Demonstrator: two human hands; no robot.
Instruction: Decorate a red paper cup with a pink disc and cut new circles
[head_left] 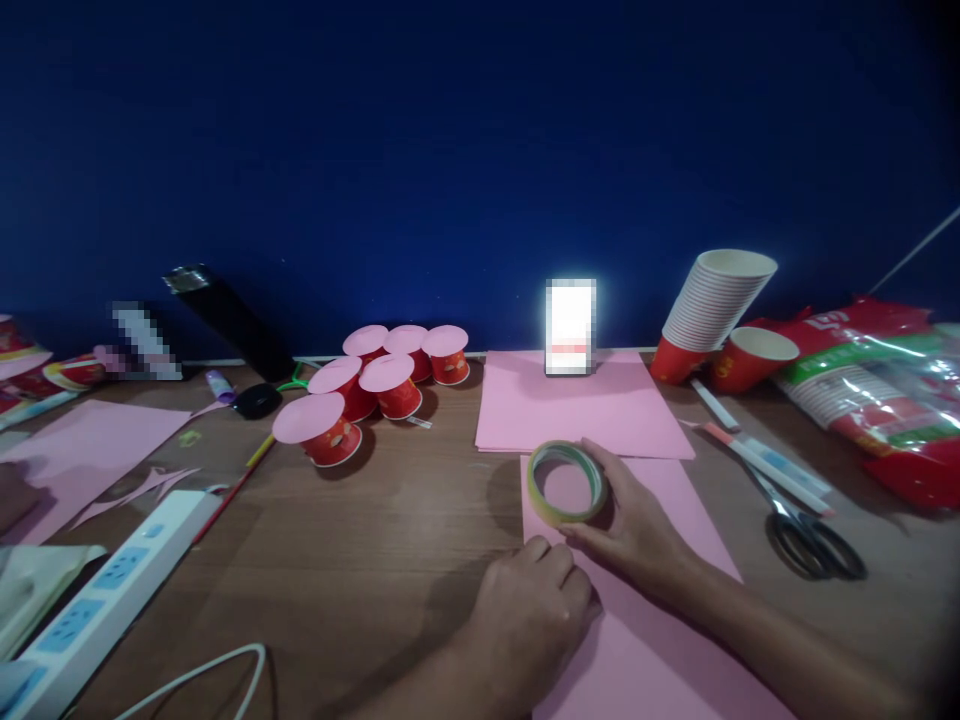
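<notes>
My right hand (637,515) grips a roll of tape (543,507) at its right side, thumb below and fingers above. The roll lies flat or nearly flat on a pink sheet of paper (645,640). Just below the roll, my left hand (534,615) is curled closed over the sheet's left edge. Its fingertips are turned away, so whatever it may hold is hidden. Behind the roll lies a stack of pink paper (577,420). Left of centre stand several upturned red paper cups (334,442), topped with pink paper discs (308,417).
Scissors (814,545), a stack of paper cups (712,300) and a red plastic pack (900,400) are on the right. A lit phone (570,325) leans at the back wall. At left are a power strip (112,590), a white cable (217,660) and another person's hand (15,497).
</notes>
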